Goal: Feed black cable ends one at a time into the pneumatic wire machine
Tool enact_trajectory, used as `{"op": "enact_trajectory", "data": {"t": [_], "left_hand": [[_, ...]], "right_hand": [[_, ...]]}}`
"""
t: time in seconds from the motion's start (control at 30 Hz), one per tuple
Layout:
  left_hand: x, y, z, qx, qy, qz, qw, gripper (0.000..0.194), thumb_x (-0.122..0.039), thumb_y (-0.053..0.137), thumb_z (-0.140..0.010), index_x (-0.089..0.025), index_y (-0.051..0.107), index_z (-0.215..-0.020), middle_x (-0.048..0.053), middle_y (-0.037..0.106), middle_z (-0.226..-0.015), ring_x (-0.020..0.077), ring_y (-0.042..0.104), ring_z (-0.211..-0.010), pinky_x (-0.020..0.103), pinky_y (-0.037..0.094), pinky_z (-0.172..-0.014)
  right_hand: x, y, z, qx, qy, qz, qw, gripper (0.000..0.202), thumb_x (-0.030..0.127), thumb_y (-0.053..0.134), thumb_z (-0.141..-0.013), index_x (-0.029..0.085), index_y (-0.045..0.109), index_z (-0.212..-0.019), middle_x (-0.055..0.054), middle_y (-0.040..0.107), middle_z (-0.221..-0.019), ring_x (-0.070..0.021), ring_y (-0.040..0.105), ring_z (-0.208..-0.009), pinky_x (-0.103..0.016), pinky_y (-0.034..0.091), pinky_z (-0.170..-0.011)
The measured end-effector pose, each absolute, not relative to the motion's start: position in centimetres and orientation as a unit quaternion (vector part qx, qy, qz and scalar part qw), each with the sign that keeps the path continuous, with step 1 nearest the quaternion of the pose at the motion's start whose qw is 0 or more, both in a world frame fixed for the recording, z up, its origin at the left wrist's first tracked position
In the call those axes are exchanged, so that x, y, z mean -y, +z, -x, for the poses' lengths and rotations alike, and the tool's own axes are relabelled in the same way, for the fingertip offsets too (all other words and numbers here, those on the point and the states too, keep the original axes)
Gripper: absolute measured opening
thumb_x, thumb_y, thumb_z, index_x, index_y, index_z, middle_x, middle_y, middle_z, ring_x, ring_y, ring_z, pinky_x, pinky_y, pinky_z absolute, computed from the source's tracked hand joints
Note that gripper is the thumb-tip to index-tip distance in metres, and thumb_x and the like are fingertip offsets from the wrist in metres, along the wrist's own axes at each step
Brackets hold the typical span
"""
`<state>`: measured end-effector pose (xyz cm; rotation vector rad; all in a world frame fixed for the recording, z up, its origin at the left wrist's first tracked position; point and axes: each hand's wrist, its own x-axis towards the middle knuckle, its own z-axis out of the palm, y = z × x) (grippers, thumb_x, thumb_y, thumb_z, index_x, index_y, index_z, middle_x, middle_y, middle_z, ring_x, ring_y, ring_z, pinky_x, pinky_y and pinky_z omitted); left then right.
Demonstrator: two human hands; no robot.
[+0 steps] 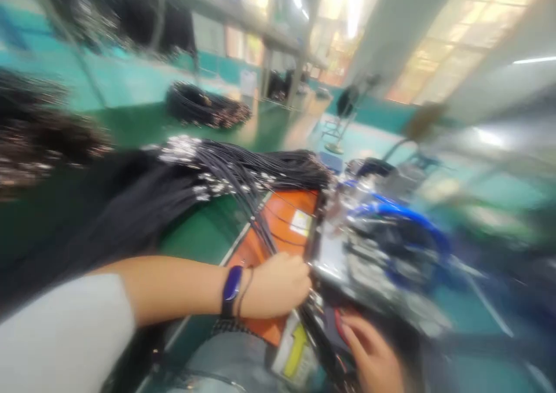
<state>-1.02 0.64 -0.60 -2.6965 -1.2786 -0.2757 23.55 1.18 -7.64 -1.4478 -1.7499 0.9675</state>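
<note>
My left hand (pixel 278 286), with a dark band on its wrist, is closed in a fist around a bundle of black cables (pixel 260 231). The cables run in from the upper left and come out below the fist, down towards my lap. At the lower right my right hand (pixel 373 352) has its fingers curled together against a small red thing (pixel 341 326), too blurred to name. An orange surface (pixel 286 208) bearing a white label lies under the left hand. Many more black cables (pixel 273 170) with shiny ends are heaped beyond it.
A machine with blue tubing (pixel 391 208) stands close on the right. A coiled cable bundle (pixel 204 106) lies further back on the green tabletop (pixel 208 231), and more cables hang at the upper left. A white box with a yellow-green arrow (pixel 295 352) sits below my left hand.
</note>
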Motion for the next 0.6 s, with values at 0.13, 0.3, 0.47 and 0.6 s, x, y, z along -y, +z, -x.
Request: {"op": "enact_trajectory", "data": {"t": [0.13,0.3,0.47,0.6], "left_hand": [[-0.3,0.0,0.9,0.429,-0.124,0.893,0.058,0.003,-0.016,0.055,-0.083,-0.018,0.055,-0.085,0.006,0.059,-0.085,0.0212,0.054,-0.079,0.032,0.043,-0.061],[-0.8,-0.7,1.3,0.361,-0.221,0.905,0.050,0.016,-0.014,0.045,-0.087,-0.016,0.060,-0.089,0.005,0.060,-0.077,0.0151,0.055,-0.074,0.029,0.045,-0.070],[-0.9,-0.9,1.3,0.340,-0.248,0.905,0.063,0.020,-0.013,0.041,-0.087,-0.015,0.060,-0.087,0.005,0.060,-0.073,0.0153,0.056,-0.070,0.028,0.045,-0.066],[-1.0,-1.0,1.4,0.350,-0.222,0.906,0.081,0.020,-0.012,0.039,-0.086,-0.015,0.059,-0.081,0.004,0.057,-0.068,0.0166,0.053,-0.064,0.029,0.041,-0.059]], "right_hand": [[-0.4,-6.2,-21.7,0.679,0.310,0.540,0.388,0.018,0.035,0.062,-0.079,0.018,0.070,-0.081,-0.006,0.070,-0.081,-0.0206,0.065,-0.073,-0.030,0.054,-0.068],[0.3,-4.9,-19.4,0.735,0.331,0.432,0.405,0.017,0.028,0.065,-0.078,0.020,0.069,-0.092,-0.003,0.067,-0.076,-0.0157,0.059,-0.067,-0.027,0.050,-0.065],[0.7,-5.3,-18.0,0.654,0.328,0.500,0.464,0.016,0.030,0.058,-0.082,0.020,0.068,-0.089,-0.004,0.066,-0.078,-0.0166,0.059,-0.071,-0.029,0.050,-0.067],[0.4,-6.2,-17.2,0.613,0.322,0.527,0.493,0.017,0.031,0.059,-0.081,0.018,0.068,-0.086,-0.005,0.065,-0.079,-0.0173,0.060,-0.074,-0.031,0.051,-0.069]]}}
